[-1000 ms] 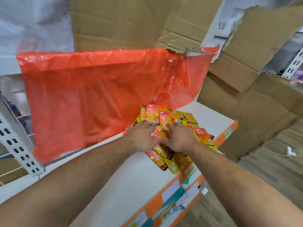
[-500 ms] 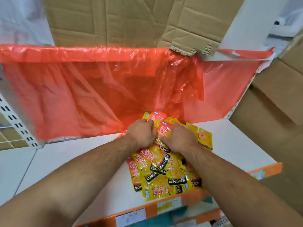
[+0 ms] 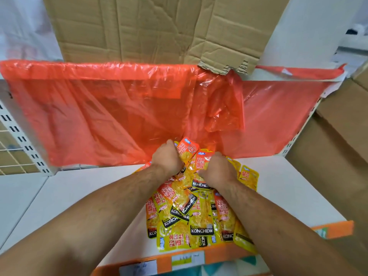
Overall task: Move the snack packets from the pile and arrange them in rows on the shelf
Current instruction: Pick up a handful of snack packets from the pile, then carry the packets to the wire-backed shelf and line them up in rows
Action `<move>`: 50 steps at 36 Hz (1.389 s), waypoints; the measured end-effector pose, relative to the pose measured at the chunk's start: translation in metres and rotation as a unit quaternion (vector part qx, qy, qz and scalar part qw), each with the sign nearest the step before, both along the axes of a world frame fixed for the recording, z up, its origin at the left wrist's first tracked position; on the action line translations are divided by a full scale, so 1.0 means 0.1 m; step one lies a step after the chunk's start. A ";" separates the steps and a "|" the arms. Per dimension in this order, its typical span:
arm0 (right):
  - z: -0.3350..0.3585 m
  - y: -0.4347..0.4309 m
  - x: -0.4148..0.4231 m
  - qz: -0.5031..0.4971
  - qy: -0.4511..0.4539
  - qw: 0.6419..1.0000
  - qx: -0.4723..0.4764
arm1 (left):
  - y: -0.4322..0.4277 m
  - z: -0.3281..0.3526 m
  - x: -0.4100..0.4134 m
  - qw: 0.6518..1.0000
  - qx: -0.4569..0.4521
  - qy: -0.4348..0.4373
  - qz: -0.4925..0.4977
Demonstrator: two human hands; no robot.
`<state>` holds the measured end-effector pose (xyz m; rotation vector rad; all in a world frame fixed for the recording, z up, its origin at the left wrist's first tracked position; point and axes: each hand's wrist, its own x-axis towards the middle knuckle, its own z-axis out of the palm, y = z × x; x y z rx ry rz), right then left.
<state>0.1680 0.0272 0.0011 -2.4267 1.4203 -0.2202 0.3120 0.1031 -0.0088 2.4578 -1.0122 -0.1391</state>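
currently both hands, left [image 3: 166,159] and right [image 3: 216,170], are clenched on upright konchew snack packets [image 3: 191,156] at the pile's [image 3: 191,220] back, mid-shelf [image 3: 79,196]. advise squaring edges before setting the row against the orange plastic sheet [image 3: 109,116].

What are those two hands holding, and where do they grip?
Both the left hand and the right hand are closed on snack packets at the pile's far end, gripping around their middles.

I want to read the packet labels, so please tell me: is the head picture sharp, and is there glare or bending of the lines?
Head view: the packets near the front are sharp enough to read KONCHEW; the forearms at the bottom corners are soft; the orange plastic sheet carries white glare streaks; the wide lens bows the shelf edges; light is even, shadows faint.
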 end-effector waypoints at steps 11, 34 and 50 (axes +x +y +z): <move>0.05 -0.12 -0.05 -0.036 -0.166 0.982 0.081 | 0.13 0.04 0.10 0.949 -0.171 0.246 0.098; 0.01 1.07 0.91 0.110 -0.300 0.916 0.243 | 1.92 0.11 0.59 0.867 -0.291 0.375 0.149; -0.07 3.27 1.94 0.205 -0.256 0.899 0.290 | 4.34 -0.02 1.27 0.859 -0.299 0.338 0.244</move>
